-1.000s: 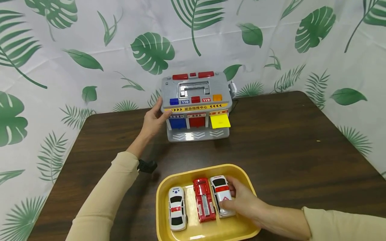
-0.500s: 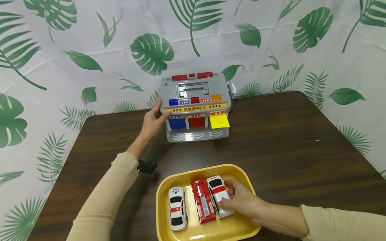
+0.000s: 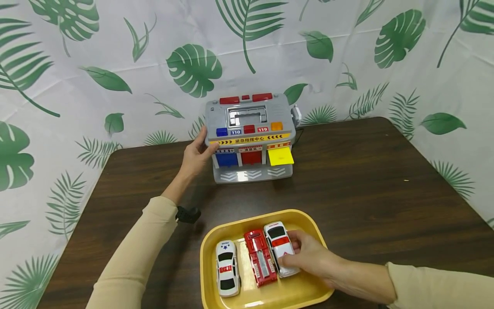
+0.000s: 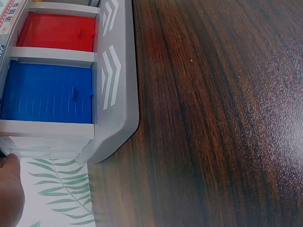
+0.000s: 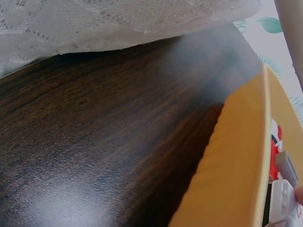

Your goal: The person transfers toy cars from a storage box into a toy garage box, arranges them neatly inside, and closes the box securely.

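My right hand (image 3: 310,256) grips a white toy ambulance (image 3: 281,249) with a red stripe, on the right side of the yellow tray (image 3: 206,274). Against the ambulance's left side lies a red toy fire truck (image 3: 260,257), slightly slanted. A white toy police car (image 3: 227,268) lies apart at the tray's left. At the back, my left hand (image 3: 194,159) rests with extended fingers on the left end of a grey toy garage (image 3: 252,137). Its blue door (image 4: 49,92) and red door (image 4: 57,32) are down; the yellow door (image 3: 281,156) is raised, sticking outward.
The garage stands at the far edge of the dark wooden table (image 3: 366,184), before a leaf-print cloth (image 3: 278,51). A grey attachment (image 3: 296,115) juts from its right side. A black wrist strap (image 3: 188,214) sits on my left arm. The tray wall (image 5: 232,161) rises beside my right wrist.
My right hand has shifted the ambulance slightly left, up against the fire truck. The fire truck has slid a little left and turned slightly. My left hand stays at the garage.
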Action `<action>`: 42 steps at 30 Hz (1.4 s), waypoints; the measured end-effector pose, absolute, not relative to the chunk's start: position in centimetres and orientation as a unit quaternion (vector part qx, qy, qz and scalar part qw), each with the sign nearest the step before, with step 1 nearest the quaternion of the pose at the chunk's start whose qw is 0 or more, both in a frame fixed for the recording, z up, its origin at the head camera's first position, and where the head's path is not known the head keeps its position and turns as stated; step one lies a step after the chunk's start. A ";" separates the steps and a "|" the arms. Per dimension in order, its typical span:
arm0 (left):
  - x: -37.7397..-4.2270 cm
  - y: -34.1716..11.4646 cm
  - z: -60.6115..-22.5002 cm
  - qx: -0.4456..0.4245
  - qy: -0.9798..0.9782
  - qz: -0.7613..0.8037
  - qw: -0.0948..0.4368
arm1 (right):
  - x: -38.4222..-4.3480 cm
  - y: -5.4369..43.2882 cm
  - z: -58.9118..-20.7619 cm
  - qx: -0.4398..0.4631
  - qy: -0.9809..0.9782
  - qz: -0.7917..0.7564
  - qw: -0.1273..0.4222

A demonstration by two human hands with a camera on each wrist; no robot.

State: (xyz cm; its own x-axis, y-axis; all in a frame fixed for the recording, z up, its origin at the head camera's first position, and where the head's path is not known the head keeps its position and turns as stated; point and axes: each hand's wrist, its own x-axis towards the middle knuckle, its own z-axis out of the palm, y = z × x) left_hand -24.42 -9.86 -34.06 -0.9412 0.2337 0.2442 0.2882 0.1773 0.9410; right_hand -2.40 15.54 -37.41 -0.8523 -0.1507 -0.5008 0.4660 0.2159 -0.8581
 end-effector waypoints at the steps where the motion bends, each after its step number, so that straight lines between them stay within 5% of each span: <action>1: -24.4 -9.9 -34.1 -0.171 -0.766 -0.620 0.022 | -2.4 15.6 -37.3 0.103 0.738 -0.619 0.249; 19: -24.6 -10.0 -34.2 -0.164 -0.771 -0.615 0.023 | -4.9 16.7 -31.0 0.051 0.767 -0.608 0.200; 28: -24.5 -10.0 -34.2 -0.167 -0.772 -0.613 0.024 | -7.9 18.5 -28.0 0.018 0.772 -0.625 0.114; 42: -24.4 -10.0 -34.2 -0.168 -0.774 -0.611 0.024 | -12.3 22.4 -30.2 0.048 0.786 -0.612 0.068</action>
